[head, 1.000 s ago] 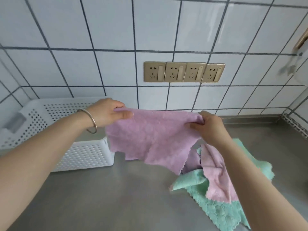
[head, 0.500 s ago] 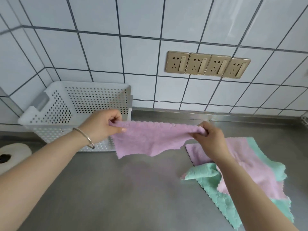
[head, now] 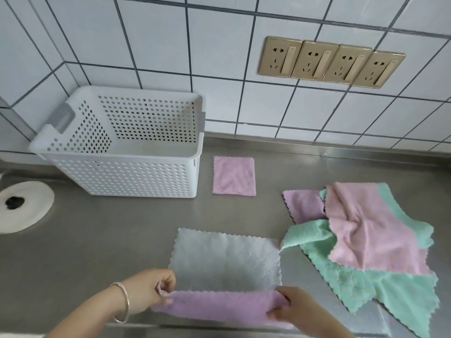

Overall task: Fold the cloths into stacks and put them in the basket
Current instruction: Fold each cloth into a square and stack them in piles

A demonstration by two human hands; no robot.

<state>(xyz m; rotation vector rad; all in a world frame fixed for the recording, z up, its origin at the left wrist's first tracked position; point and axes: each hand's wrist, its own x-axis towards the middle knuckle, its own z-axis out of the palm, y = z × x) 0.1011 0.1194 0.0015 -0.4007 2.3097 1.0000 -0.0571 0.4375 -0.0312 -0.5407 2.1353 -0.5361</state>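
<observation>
A purple cloth with a pale grey underside (head: 224,259) lies spread on the steel counter near the front edge. My left hand (head: 156,287) and my right hand (head: 284,307) each pinch a near corner of it, and the near edge is curled up showing purple. A folded pink cloth (head: 233,176) lies flat to the right of the white perforated basket (head: 122,176), which looks empty. At the right sits a loose pile of cloths (head: 371,240), pink and purple over green.
The tiled wall stands behind the counter, with a row of gold sockets (head: 329,62) above. A round white object with a dark centre (head: 20,206) lies at the left edge. Bare steel counter (head: 109,240) stretches between the basket and my hands.
The purple cloth was held stretched in the air between both hands; now it lies on the counter near the front edge, both hands low at its near corners. The view has tilted downward.
</observation>
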